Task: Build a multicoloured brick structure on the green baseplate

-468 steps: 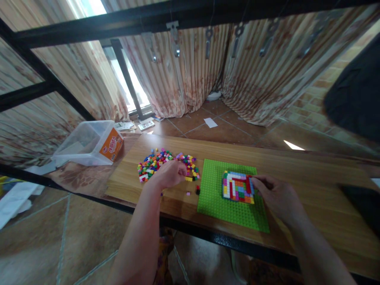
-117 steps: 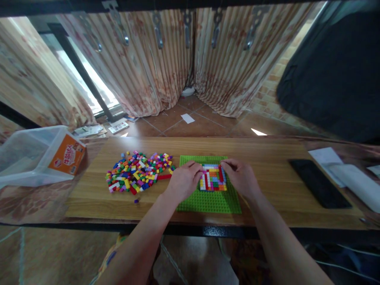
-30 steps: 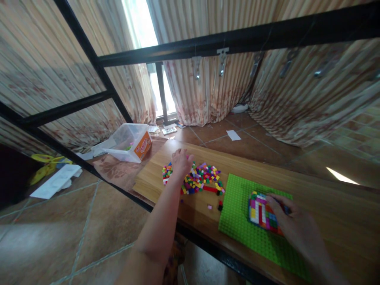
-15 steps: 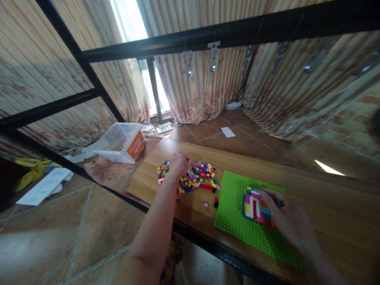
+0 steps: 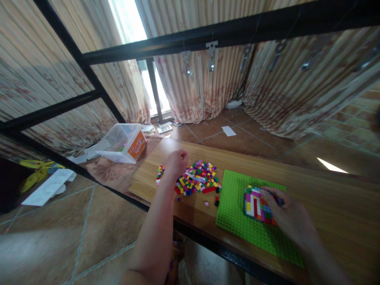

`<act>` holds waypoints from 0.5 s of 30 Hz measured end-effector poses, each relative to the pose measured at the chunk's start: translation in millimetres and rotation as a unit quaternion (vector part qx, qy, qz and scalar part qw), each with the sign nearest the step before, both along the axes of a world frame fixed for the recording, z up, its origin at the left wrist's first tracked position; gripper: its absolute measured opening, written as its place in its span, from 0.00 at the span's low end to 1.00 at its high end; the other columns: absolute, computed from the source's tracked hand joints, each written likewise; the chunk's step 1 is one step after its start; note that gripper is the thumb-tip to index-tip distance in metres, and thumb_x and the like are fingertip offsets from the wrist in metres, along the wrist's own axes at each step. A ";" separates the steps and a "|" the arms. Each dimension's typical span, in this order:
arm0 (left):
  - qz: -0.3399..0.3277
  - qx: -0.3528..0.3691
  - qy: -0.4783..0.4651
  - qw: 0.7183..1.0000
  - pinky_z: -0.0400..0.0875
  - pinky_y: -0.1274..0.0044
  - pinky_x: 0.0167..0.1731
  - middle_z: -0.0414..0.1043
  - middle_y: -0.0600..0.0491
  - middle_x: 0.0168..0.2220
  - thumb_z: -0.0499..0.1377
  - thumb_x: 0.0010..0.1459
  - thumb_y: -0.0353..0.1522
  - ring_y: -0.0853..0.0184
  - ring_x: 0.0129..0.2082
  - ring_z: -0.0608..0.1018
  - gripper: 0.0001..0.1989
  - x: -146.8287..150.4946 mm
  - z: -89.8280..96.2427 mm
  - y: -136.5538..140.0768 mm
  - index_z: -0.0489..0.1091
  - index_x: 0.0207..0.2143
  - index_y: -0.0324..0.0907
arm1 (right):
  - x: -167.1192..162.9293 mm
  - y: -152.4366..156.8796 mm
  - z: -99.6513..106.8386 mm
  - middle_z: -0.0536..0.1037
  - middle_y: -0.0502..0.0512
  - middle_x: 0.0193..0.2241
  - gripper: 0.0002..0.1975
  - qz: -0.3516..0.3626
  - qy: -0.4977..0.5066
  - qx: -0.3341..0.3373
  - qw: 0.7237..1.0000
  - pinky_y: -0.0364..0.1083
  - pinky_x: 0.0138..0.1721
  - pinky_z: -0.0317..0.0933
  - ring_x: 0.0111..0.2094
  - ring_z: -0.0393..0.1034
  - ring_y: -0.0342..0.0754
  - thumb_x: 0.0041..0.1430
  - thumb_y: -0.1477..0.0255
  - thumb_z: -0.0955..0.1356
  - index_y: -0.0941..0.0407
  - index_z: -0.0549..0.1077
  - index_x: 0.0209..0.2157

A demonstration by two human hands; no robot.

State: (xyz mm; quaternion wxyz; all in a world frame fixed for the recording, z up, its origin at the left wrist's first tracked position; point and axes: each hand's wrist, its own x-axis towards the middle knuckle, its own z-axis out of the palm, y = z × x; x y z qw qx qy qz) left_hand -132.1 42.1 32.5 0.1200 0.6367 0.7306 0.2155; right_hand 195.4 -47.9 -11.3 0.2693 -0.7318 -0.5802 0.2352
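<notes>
My left hand [image 5: 177, 163] is curled closed above a spread of small loose toy bricks [image 5: 197, 178] in many colours. Its fingertips face away from me, so whatever they may hold is hidden. On a green studded baseplate [image 5: 233, 213] lies a flat build of coloured toy bricks [image 5: 254, 204], with white, red, pink and yellow rows. My right hand [image 5: 282, 211] grips the right side of this build, thumb across its top and fingers curled at the far edge. That hand covers the build's right part.
The wooden table [image 5: 332, 206] carries a few stray bricks near its front edge. A clear plastic box [image 5: 118, 148] with an orange label stands beyond its left end. A black metal bar [image 5: 178, 45] with hanging clips crosses in front of the curtains [image 5: 202, 87].
My left hand has shifted slightly and stays closed over the loose bricks. A whitish-blue strip among the bricks now shows beside it. My right hand stays on the build.
</notes>
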 end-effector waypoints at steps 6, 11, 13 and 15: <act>0.154 -0.089 0.060 0.982 0.70 0.73 0.49 0.77 0.42 0.49 0.56 0.54 0.25 0.58 0.50 0.77 0.22 -51.0 0.4 -0.4 0.73 0.52 0.38 | 2.3 0.0 -3.3 0.82 0.59 0.37 0.27 0.009 -0.027 0.018 0.999 0.55 0.38 0.66 0.37 0.76 0.59 0.56 0.47 0.61 0.51 0.80 0.40; 0.141 -0.141 0.064 0.978 0.71 0.73 0.47 0.78 0.43 0.47 0.57 0.53 0.26 0.57 0.48 0.79 0.19 -59.1 -6.9 1.8 0.77 0.47 0.40 | 3.5 0.6 -5.9 0.83 0.59 0.36 0.27 0.003 -0.033 0.028 0.999 0.54 0.36 0.67 0.35 0.76 0.59 0.56 0.48 0.61 0.52 0.81 0.40; 0.140 -0.148 0.062 0.977 0.72 0.72 0.45 0.79 0.42 0.46 0.59 0.52 0.28 0.56 0.47 0.79 0.16 -58.1 -9.6 3.6 0.78 0.44 0.41 | 3.2 0.6 -6.1 0.83 0.59 0.36 0.27 -0.002 -0.036 0.023 0.999 0.55 0.37 0.67 0.35 0.76 0.59 0.56 0.48 0.61 0.52 0.81 0.40; 0.140 -0.146 0.065 0.977 0.73 0.71 0.44 0.80 0.41 0.44 0.60 0.51 0.29 0.54 0.46 0.79 0.16 -57.1 -11.0 4.7 0.79 0.43 0.41 | 2.6 0.4 -5.7 0.83 0.59 0.37 0.27 -0.003 -0.038 0.019 0.999 0.55 0.38 0.67 0.36 0.77 0.60 0.56 0.48 0.61 0.52 0.81 0.40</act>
